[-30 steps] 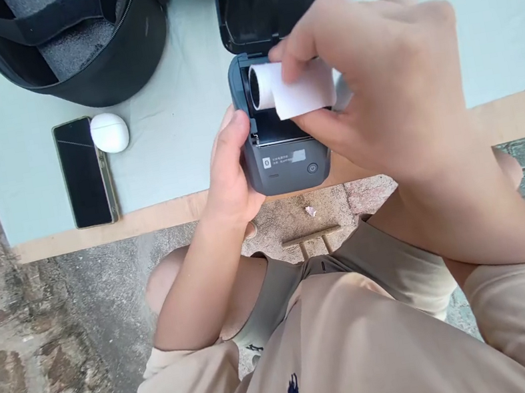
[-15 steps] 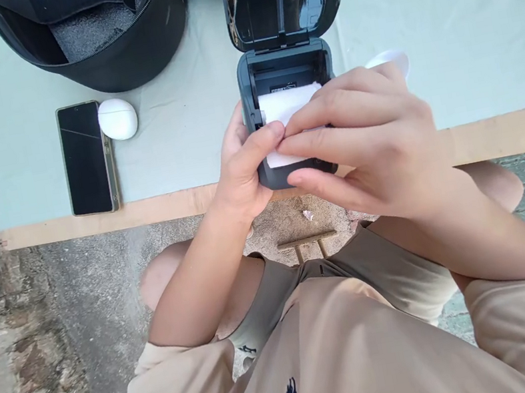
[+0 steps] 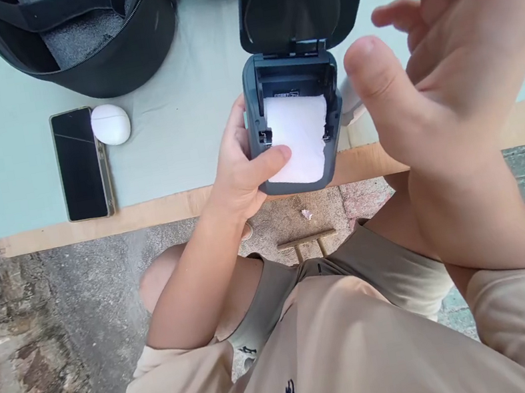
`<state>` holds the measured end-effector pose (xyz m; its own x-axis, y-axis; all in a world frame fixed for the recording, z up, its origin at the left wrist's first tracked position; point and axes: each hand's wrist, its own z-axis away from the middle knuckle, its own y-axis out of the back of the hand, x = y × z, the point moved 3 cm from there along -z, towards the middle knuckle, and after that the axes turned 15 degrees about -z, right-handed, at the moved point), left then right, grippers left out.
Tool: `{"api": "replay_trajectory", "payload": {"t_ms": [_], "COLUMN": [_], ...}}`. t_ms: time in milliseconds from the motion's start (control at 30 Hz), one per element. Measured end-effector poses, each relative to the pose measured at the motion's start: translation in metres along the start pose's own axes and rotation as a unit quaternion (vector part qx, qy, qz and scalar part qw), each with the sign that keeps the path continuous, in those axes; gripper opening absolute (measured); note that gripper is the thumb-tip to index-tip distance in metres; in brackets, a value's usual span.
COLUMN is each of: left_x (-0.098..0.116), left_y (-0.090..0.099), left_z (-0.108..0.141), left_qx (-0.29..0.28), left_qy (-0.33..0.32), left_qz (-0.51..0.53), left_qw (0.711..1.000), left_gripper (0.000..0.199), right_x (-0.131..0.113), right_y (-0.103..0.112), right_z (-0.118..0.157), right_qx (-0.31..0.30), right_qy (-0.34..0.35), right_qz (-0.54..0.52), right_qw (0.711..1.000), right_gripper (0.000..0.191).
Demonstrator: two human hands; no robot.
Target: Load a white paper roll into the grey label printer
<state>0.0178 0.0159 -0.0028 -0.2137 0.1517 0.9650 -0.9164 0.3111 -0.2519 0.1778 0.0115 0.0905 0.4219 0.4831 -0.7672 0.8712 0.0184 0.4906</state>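
Head view: The printer (image 3: 247, 84) is located at the near edge of the bench (image 3: 182, 143). Its left wall is clasped by the left grip (image 3: 263, 128), with the thumb pressed on the white paper (image 3: 300, 122) in the printer's open bay. The grip is thus positioned at the printer's left side, toward its near end. The printer's long axis is directed away from the wearer, nearly square to the bench edge. The lid (image 3: 297, 17) is hinged at the far end and swung open. The right grip (image 3: 371, 29) is open, fingers spread, beside the lid's right edge; contact cannot be confirmed. The phone (image 3: 79, 164) and white case (image 3: 110, 124) are located left of the printer; the black case (image 3: 117, 63) is located to its far left.
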Motion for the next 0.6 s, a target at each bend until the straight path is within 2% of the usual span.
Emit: {"api": "replay_trajectory", "payload": {"t_ms": [33, 100, 167, 233, 433, 600], "left_x": [-0.001, -0.002, -0.002, 0.001, 0.012, 0.012], "left_y": [0.001, 0.002, 0.001, 0.000, -0.004, -0.007], "left_z": [-0.001, -0.002, -0.002, -0.001, 0.004, 0.003], "left_qx": [-0.003, -0.004, 0.001, 0.015, 0.030, 0.014], "left_qy": [-0.005, -0.010, -0.009, -0.001, 0.037, 0.029], "left_qz": [-0.003, -0.007, 0.000, 0.010, 0.011, 0.072], "left_qw": [1.000, 1.000, 1.000, 1.000, 0.999, 0.997], "left_gripper": [0.061, 0.064, 0.066, 0.067, 0.062, 0.040], "right_x": [0.001, 0.004, 0.005, 0.009, 0.013, 0.010], "right_y": [0.001, 0.000, -0.004, -0.007, -0.010, -0.010], "right_z": [0.001, 0.002, 0.004, 0.004, 0.005, 0.009], "right_qx": [0.032, 0.056, 0.025, -0.003, -0.044, -0.040], "right_qy": [-0.010, 0.018, 0.074, 0.097, 0.100, 0.113], "right_qz": [0.007, 0.028, 0.051, 0.057, 0.070, 0.073], "right_qw": [0.999, 0.998, 0.996, 0.994, 0.991, 0.990], "right_gripper": [0.035, 0.027, 0.026, 0.024, 0.018, 0.012]}}
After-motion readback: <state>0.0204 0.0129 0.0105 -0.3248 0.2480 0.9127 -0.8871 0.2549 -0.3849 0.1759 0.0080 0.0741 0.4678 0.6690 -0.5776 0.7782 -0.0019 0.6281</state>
